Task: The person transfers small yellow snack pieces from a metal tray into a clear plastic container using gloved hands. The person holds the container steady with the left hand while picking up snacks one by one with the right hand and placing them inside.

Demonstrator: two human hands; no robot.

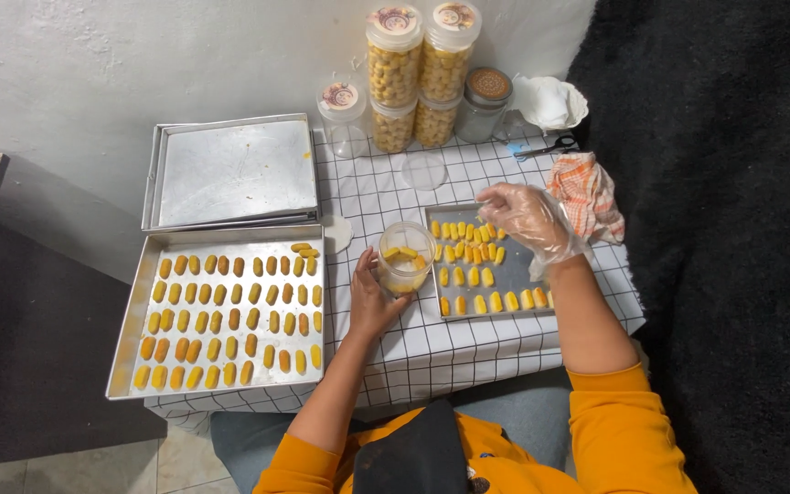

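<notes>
My left hand (372, 297) grips a small clear plastic jar (404, 258) that holds a few yellow finger-shaped cookies. It stands on the checked tablecloth beside a small metal tray (521, 274). My right hand (528, 218), in a clear plastic glove, hovers over the far rows of cookies (468, 242) on that tray, fingers pinched at one cookie. Whether it is lifted I cannot tell.
A large metal tray (130, 352) with several rows of browner cookies lies at the left. Empty stacked trays (230, 172) sit behind it. Filled and empty jars (418, 78), a loose lid (425, 170), scissors (546, 146) and a checked cloth (589, 194) stand at the back.
</notes>
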